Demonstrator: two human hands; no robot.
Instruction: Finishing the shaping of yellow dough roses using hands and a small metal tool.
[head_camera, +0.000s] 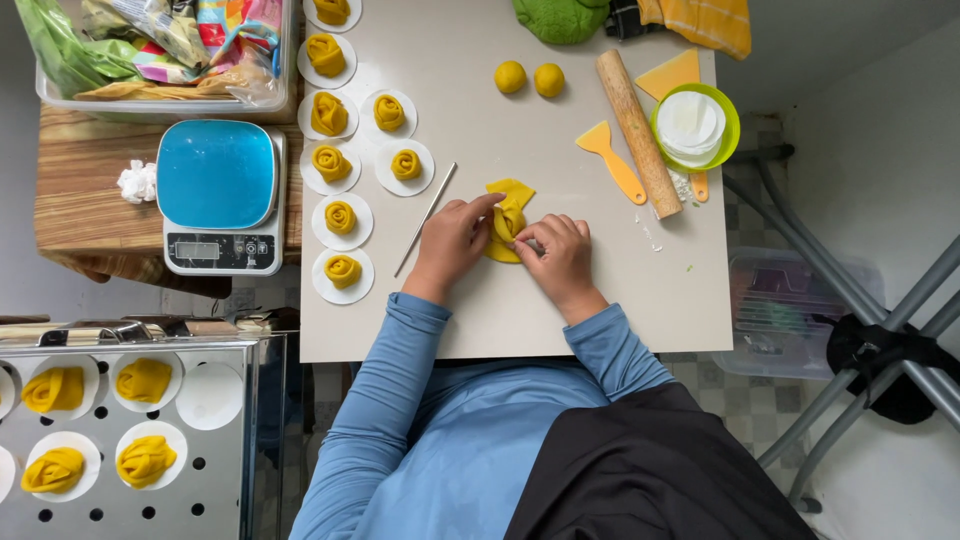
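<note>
Head view looks straight down on a pale table (600, 300). Left hand (452, 240) and right hand (560, 255) meet over a folded yellow dough piece (508, 218) at the table's middle; each grip is closed, fingertips pinching the dough from either side. At the far left corner a clear plastic tub (60, 95) holds crumpled packets, green and multicoloured. A blue-topped scale (218, 190) sits just below it, beside rolled dough roses (340, 160) on white paper rounds.
</note>
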